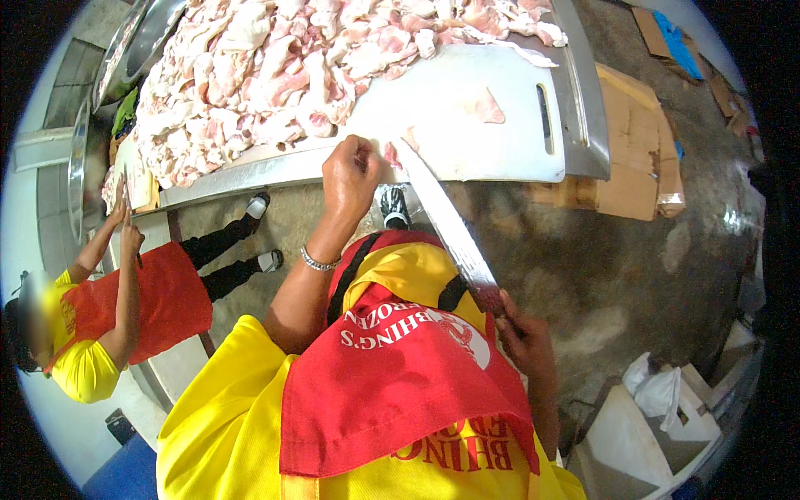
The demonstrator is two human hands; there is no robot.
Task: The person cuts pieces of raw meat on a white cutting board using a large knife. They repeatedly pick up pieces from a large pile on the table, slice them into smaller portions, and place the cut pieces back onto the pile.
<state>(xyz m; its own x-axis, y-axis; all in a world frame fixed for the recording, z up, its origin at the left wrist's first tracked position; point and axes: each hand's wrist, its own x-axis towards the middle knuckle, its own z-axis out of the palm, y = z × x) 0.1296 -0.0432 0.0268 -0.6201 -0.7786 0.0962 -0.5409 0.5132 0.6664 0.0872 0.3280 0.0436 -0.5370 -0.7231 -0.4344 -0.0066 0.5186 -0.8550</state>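
My left hand (348,177) is curled at the near edge of a white cutting board (507,150); whether its fingers grip anything is hidden. My right hand (518,331) grips a long knife (442,221) low by my red apron, its blade angled up to the board. A small red meat scrap (392,154) lies by the tip, and a pale pink piece (487,107) lies farther back. A large heap of raw pale meat (267,75) covers the steel table (583,92) behind and left of the board.
A co-worker (125,308) in yellow shirt and red apron works at left with raised hands at a board. Metal bowls (129,50) sit at upper left. Cardboard (633,158) lies on the floor (650,275) at right; white containers (625,433) and a plastic bag stand lower right.
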